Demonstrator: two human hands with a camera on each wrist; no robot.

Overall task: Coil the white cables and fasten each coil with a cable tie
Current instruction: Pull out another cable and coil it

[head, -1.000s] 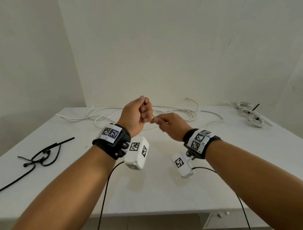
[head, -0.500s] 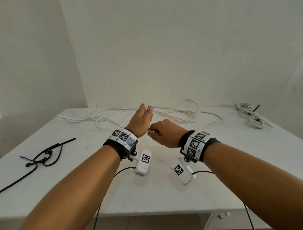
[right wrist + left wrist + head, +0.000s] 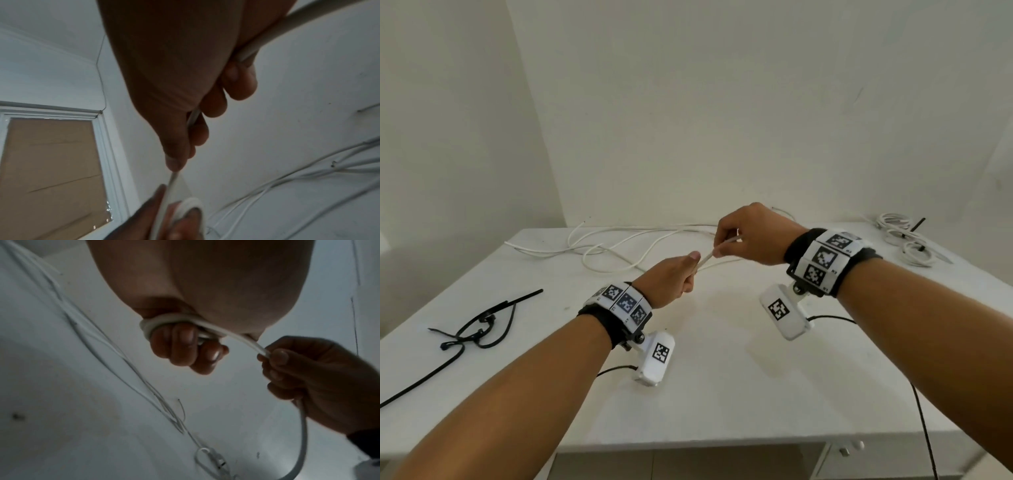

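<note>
A white cable (image 3: 704, 259) runs taut between my two hands above the white table (image 3: 722, 394). My left hand (image 3: 675, 278) is a fist with several turns of the cable wound round its fingers (image 3: 180, 344); the small coil (image 3: 156, 322) shows in the left wrist view. My right hand (image 3: 743, 236), higher and to the right, pinches the cable (image 3: 261, 350) between thumb and fingers. The cable (image 3: 273, 30) passes through that hand and trails off behind it. More loose white cables (image 3: 613, 246) lie across the far side of the table.
Several black cable ties (image 3: 476, 329) lie in a heap at the table's left edge. Two coiled white cables (image 3: 904, 240) with black ties rest at the far right corner. Black wrist-camera leads (image 3: 924, 431) hang over the front edge. A wall stands close behind the table.
My right hand has moved up and to the right, drawing the cable out from the left fist. My left hand has dropped lower and rolled over.
</note>
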